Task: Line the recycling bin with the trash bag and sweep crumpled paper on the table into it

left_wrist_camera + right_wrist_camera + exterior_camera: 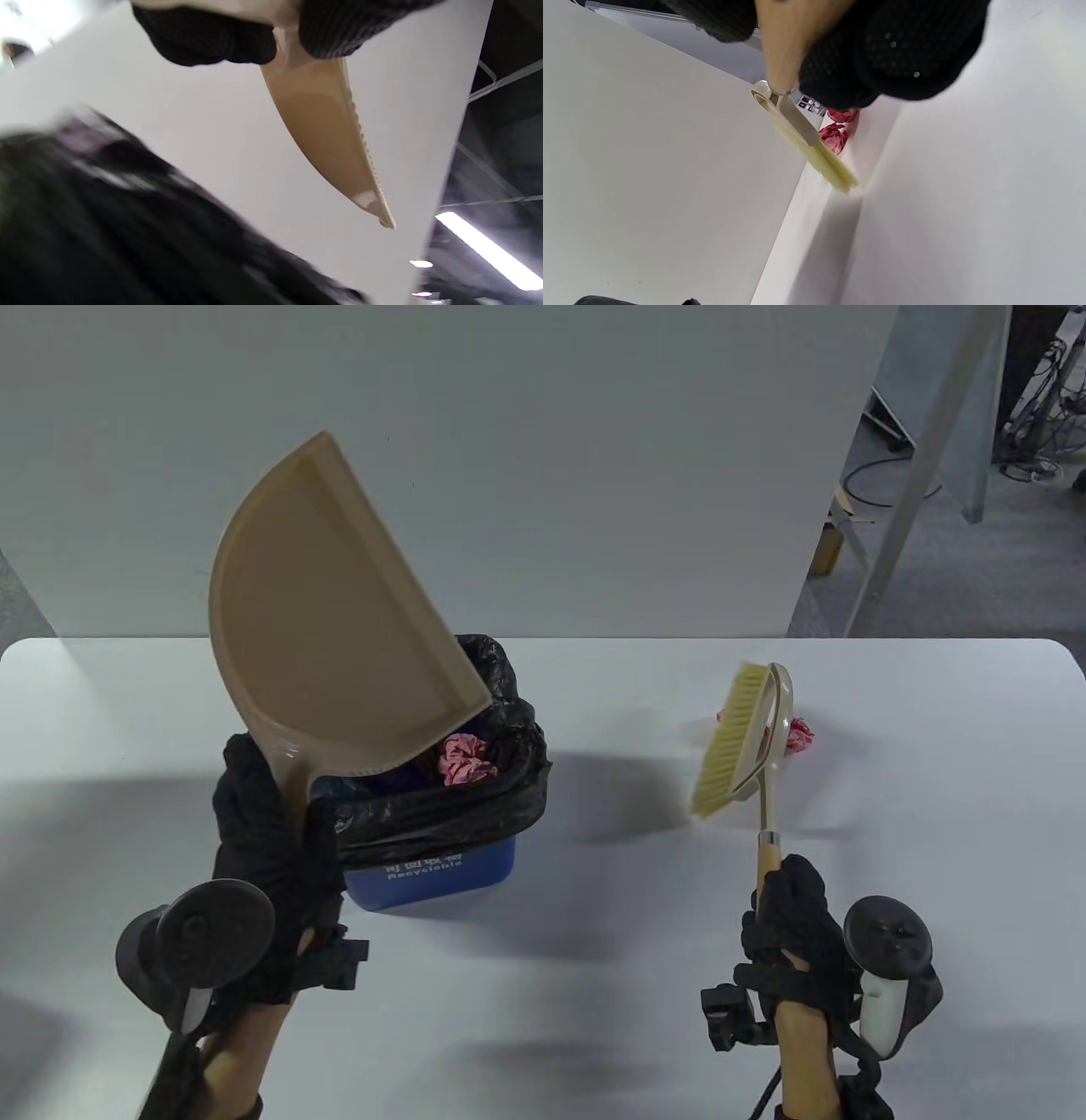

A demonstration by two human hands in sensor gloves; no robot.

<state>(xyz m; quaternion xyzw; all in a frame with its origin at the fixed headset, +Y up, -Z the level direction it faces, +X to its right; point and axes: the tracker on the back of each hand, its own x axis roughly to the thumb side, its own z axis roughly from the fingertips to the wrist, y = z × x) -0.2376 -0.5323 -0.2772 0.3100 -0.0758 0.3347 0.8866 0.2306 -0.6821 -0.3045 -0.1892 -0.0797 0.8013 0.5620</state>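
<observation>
Table view: left hand [267, 831], fingers curled round handle of tan dustpan [327, 602], pan tipped up w/ its lower lip over blue recycling bin [441, 875] just right of those fingers. Black trash bag [517, 763] lining bin, pink crumpled paper [467, 759] inside. Right hand [793, 937], fingers gripping wooden handle of brush [738, 742]; another pink paper ball [797, 734] on white counter [933, 814], beyond fingers, behind brush head.

Left wrist view: fingers [212, 34] clamped on dustpan handle, pan edge-on below.

Right wrist view: fingers [899, 46] wrapped on brush handle, bristles nr pink paper.
</observation>
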